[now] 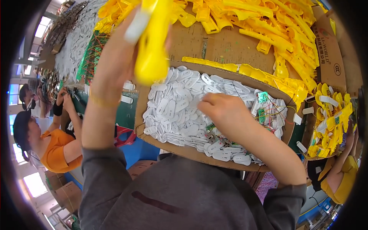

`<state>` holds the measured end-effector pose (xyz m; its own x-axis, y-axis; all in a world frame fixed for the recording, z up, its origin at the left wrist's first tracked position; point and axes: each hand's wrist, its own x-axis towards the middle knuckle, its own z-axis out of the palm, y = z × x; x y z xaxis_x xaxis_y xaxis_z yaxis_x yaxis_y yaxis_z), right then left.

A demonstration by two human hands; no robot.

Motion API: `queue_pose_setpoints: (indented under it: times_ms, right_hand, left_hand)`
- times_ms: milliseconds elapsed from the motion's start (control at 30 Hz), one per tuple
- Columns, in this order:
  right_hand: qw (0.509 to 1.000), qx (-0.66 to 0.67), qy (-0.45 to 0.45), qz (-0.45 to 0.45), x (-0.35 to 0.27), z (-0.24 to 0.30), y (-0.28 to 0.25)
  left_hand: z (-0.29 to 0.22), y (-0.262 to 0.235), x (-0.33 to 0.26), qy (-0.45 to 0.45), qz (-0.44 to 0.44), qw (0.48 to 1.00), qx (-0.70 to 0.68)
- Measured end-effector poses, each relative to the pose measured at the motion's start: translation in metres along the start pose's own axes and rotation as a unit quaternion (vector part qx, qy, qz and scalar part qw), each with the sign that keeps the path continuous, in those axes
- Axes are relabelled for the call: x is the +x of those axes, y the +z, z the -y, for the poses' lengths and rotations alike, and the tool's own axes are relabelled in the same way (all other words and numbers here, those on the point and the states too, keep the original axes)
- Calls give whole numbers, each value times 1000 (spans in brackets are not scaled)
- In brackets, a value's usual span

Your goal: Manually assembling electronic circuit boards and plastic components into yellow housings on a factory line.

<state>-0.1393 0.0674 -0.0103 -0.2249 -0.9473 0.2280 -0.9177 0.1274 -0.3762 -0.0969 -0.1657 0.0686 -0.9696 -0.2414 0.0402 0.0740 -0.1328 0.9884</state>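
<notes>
My left hand [113, 67] is raised at the upper left, closed round a long yellow plastic shell [152, 57], which is blurred and rounded at its lower end. A white patch [137, 27] shows by the thumb; I cannot tell if it is a cover or a separate part. Below and to the right, my right hand [226, 113] hovers over a cardboard box [184, 150] full of flat white oval plastic pieces [174, 105]. Its fingers are curled together, and whatever they pinch is hidden. Small green circuit boards [262, 97] with thin wires lie among the pieces to its right.
Yellow shells [283, 23] are heaped beyond the box, with a row along its far edge. At right stands a container of yellow assemblies [329, 119]. Wired green boards [90, 53] lie at left. One co-worker in orange [61, 149] sits left, another in yellow [341, 180] right.
</notes>
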Motion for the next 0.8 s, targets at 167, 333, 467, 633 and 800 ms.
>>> queue_pose_setpoints:
  times_ms: [167,333,467,633,800]
  right_hand:
    - [976,-180,-90,88,28,-3,40]
    - [993,83,24,-84,11,13,-3]
    - [800,552,231,-40,-15,57,-25]
    - [639,700,312,-72,-34,63,-14]
    - [688,642,335,-50,-55,71,-15]
  left_hand:
    - [45,-2,-117,-171,-57,941,-285]
    - [84,34,-141,-196,-65,871,-446]
    - [79,69,-135,-178,-65,928,-321]
    - [78,79,-132,-155,17,982,-109]
    - [84,89,-139,-157,57,980,-111]
